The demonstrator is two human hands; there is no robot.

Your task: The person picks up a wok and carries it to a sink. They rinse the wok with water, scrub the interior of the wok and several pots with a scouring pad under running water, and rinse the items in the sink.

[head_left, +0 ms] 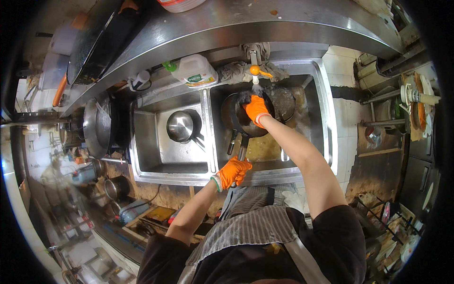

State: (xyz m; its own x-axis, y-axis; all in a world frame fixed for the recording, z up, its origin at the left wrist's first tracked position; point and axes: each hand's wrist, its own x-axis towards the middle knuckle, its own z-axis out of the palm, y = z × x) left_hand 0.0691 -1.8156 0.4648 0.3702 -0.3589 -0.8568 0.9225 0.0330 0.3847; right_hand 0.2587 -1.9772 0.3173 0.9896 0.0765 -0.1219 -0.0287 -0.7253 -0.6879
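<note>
My left hand [234,172], in an orange glove, grips the handle of a dark frying pan [248,126] over the right sink basin [283,167]. Above the pan's inside is my right hand [256,109], gloved in orange too, with a dark scrubbing pad [244,96] at its fingers. Water runs from the white tap [255,78] with the orange lever, just beyond that hand. More dark pans [282,103] lie beneath and beside in brownish water. In the left basin [149,142] stands a shiny steel saucepan [180,126].
A white plastic jug [195,71] and grey rags [234,72] stand behind the basins. A steel shelf [276,32] overhangs the sink's back. Woks [95,127] are stacked at the left, and an upright handle [284,155] stands in the right basin.
</note>
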